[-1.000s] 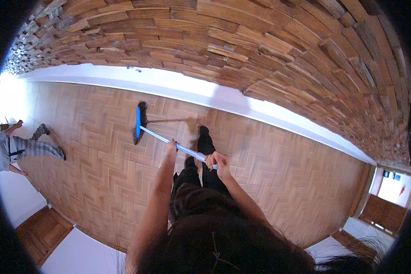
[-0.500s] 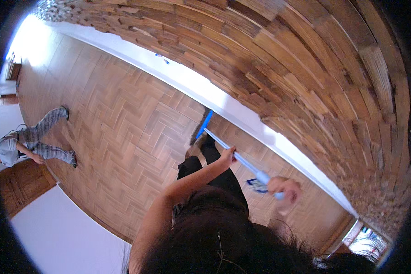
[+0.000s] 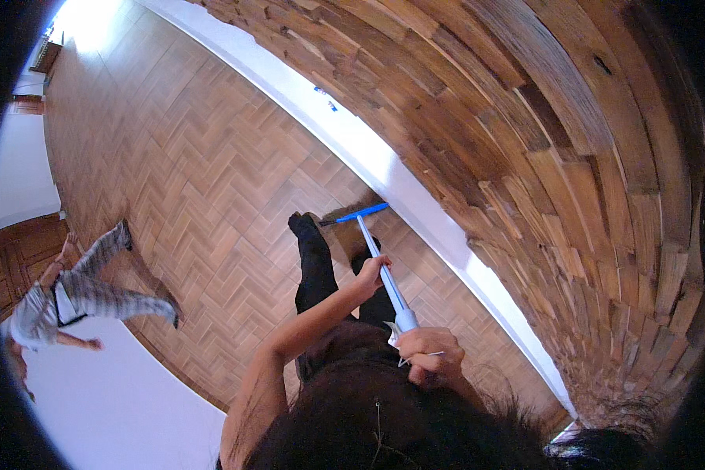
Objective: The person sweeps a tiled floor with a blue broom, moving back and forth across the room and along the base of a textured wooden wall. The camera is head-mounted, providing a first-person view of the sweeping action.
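Near the white wall base [image 3: 362, 147], left hand [image 3: 373, 272] and right hand [image 3: 432, 351] wrap fingers around a long blue broom [image 3: 393, 290], spaced presumably for leverage.

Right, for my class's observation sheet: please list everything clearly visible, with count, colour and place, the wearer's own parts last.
Long-handled plastic broom: one, blue with dark bristles, centre
Herringbone wood-look floor: one, brown, left to centre
Stacked wooden-block wall: one, brown, upper right
Smooth white wall band: one, white, along the block wall's foot
Small blue marks: two, on the band, too small to identify
Panelled wooden door: one, brown, far left
Plain white wall: one, white, lower left
Other person: one, grey clothing, left
Trousered legs: two, black, centre
Left hand: one, bare, gripping mid-handle
Right hand: one, bare, at the handle's near end
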Motion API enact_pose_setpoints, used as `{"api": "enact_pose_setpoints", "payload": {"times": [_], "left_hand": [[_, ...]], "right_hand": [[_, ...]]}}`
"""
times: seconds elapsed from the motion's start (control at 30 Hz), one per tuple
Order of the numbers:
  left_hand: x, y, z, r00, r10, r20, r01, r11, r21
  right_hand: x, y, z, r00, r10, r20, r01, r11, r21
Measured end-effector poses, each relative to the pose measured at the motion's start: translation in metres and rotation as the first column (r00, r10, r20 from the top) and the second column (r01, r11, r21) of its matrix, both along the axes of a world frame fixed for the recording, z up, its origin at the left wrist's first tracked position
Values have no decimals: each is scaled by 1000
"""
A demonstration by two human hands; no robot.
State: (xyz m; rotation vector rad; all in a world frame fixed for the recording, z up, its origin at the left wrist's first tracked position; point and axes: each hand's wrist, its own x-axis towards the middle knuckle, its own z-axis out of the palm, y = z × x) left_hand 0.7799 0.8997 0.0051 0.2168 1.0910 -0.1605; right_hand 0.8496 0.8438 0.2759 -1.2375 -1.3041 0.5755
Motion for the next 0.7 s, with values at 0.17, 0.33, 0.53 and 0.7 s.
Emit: {"api": "enact_pose_setpoints", "payload": {"times": [0.17,0.33,0.53,0.7], "left_hand": [[-35,76,5,992,118,38,-115,990,-76],[-85,171,-30,985,169,-16,-168,985,39],[-123,305,-139,986,140,85,-164,852,497],[-118,433,-170,962,261,75,-249,735,631]], "right_hand": [[-31,96,3,992,113,63,-116,992,50],[-77,163,-33,979,200,-31,-199,979,51],[-97,229,-119,983,53,-178,-70,993,-91],[-121,309,-183,999,30,-32,-32,998,-61]]}}
